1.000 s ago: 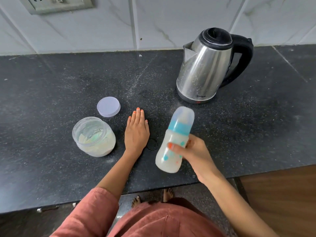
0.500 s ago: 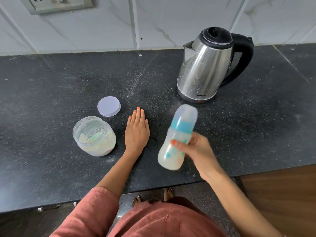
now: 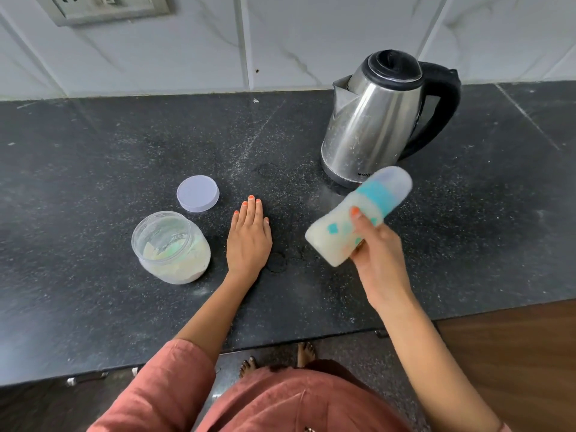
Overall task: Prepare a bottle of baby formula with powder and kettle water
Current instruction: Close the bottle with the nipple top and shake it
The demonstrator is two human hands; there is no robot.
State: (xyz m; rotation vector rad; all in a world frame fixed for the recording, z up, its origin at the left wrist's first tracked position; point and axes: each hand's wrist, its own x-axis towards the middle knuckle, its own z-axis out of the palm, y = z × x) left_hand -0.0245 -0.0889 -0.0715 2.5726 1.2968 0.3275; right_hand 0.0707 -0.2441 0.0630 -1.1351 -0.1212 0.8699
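The right hand (image 3: 378, 254) holds the clear baby bottle with teal collar and frosted cap (image 3: 336, 232) tilted above the black stone bench (image 3: 93, 151), its fingers (image 3: 358, 216) wrapped round the body. The bottle is capped and milky, so powder and water seem to be in, and its blur suggests mixing. The left hand (image 3: 249, 241) lies flat and empty beside the open clear powder jar (image 3: 170, 246). The jar's round lilac lid (image 3: 198, 193) is off, and the steel kettle (image 3: 371, 126) stands behind. Probably left: closing the jar.

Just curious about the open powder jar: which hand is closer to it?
Left. The left hand lies flat on the counter just beside the powder jar, not touching it. The right hand is farther off, holding the baby bottle.
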